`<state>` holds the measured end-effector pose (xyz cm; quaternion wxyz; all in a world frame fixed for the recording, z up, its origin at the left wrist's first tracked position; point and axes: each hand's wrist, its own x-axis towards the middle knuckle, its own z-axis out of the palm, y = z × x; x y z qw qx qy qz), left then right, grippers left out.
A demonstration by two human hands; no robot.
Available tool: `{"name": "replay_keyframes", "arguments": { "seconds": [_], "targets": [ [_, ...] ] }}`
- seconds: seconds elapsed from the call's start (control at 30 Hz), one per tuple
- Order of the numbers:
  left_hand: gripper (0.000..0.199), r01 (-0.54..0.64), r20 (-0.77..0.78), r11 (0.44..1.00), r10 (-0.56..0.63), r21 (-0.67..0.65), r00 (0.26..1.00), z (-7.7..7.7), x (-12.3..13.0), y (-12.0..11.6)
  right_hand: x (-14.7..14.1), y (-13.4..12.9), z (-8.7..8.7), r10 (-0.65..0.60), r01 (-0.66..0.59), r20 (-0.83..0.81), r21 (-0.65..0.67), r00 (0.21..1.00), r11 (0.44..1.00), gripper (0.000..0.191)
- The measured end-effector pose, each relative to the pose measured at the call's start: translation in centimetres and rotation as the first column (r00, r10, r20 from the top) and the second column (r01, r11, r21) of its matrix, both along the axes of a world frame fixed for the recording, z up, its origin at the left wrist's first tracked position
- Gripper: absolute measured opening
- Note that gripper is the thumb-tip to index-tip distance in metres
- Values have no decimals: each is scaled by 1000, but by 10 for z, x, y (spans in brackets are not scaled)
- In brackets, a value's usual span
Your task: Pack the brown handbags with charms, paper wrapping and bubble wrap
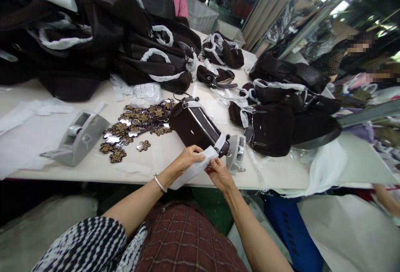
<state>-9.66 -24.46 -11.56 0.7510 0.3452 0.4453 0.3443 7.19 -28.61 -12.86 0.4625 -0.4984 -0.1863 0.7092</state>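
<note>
A small dark handbag [195,127] with a silvery zip lies on the table in front of me. At its near end, a white strip of wrapping [200,167] is pinched between both hands. My left hand [189,158] grips the strip from the left, thumb on top. My right hand [219,172] has its fingertips closed on the strip's right edge, close to the bag's strap end. A grey tape dispenser [236,154] stands just right of the bag. Left of the bag is a pile of flower-shaped patterned tags [140,119].
Another grey tape dispenser [79,138] stands at the left. Dark bags [271,130] with white-wrapped handles lie to the right, and more are heaped at the back left [103,21]. White sheets [26,147] lie at far left. A person in pink [180,3] is behind the table.
</note>
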Motion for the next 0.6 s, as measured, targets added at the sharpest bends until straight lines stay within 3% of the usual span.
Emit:
{"name": "replay_keyframes", "arguments": {
  "seconds": [0.1,0.2,0.27,0.43,0.6],
  "targets": [
    [53,21,0,1000,-21,-13,1000,-1,-2,-1,7,-8,1,61,-72,-114,-93,992,993,35],
    [45,32,-80,998,-28,45,996,-2,0,-5,10,-17,7,74,-89,-196,-73,978,993,38],
    [40,59,-131,995,-48,80,990,-2,3,-6,5,-16,12,35,-47,-160,-77,986,996,40],
    [35,60,-186,991,-36,122,982,-4,-3,-11,-15,-1,20,-72,82,136,-67,988,994,40],
    [47,210,-150,967,-189,144,971,-9,-25,-25,-6,-8,22,27,-25,25,-84,999,996,39]
  ]
}}
